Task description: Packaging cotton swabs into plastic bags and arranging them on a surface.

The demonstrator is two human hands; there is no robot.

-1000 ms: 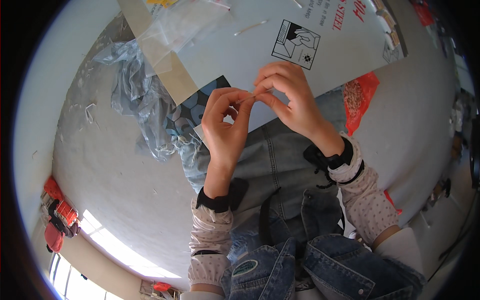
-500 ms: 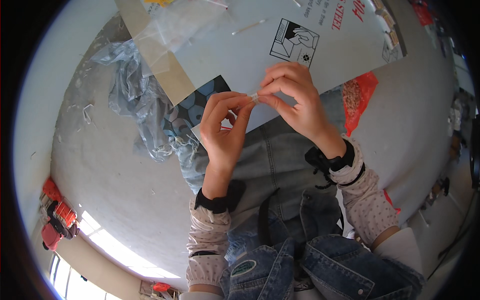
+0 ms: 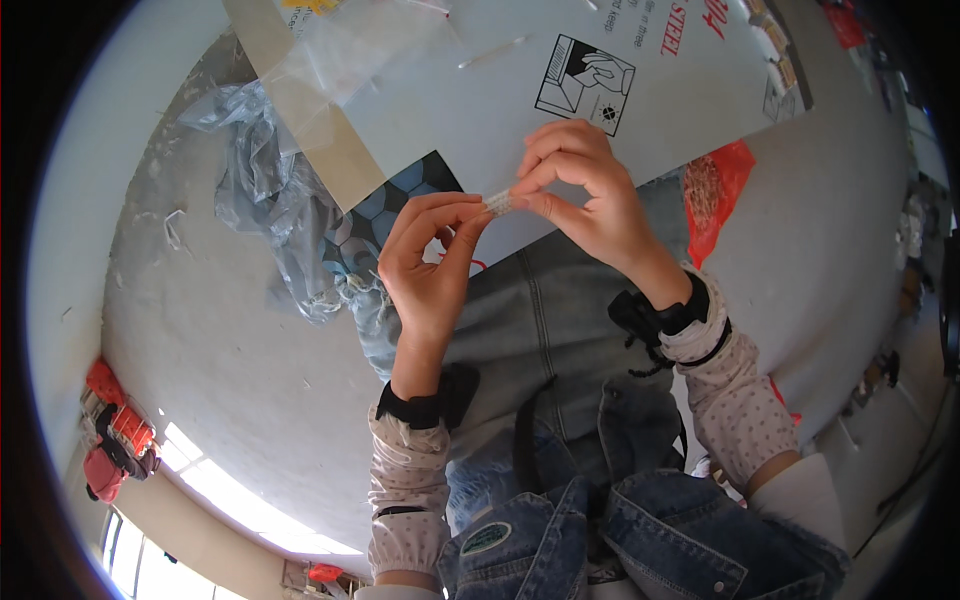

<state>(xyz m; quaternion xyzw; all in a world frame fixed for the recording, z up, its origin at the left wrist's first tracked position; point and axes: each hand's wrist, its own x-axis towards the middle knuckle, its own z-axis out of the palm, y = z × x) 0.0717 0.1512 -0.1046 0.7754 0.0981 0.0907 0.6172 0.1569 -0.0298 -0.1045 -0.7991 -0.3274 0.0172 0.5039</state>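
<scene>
Between our fingertips (image 3: 526, 202), pinched narrow, we hold the strip (image 3: 498, 203), a small pale piece: the left hand (image 3: 425, 255) grips one end, the right hand (image 3: 597, 205) the other. Beyond the fingers, the board (image 3: 450, 115) extends. We judge that an uneven pull could bend or snap the strip. If either pinch slackens, it could slip over the board's near edge, just bodyward of the fingers, onto the jeans (image 3: 505, 305).

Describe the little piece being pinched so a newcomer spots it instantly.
Find the large pale board across the top, then the left hand and right hand near its lower edge. Between them is a short whitish strip. Unlike the thin stick lying on the board, it is pinched by both hands.
</scene>
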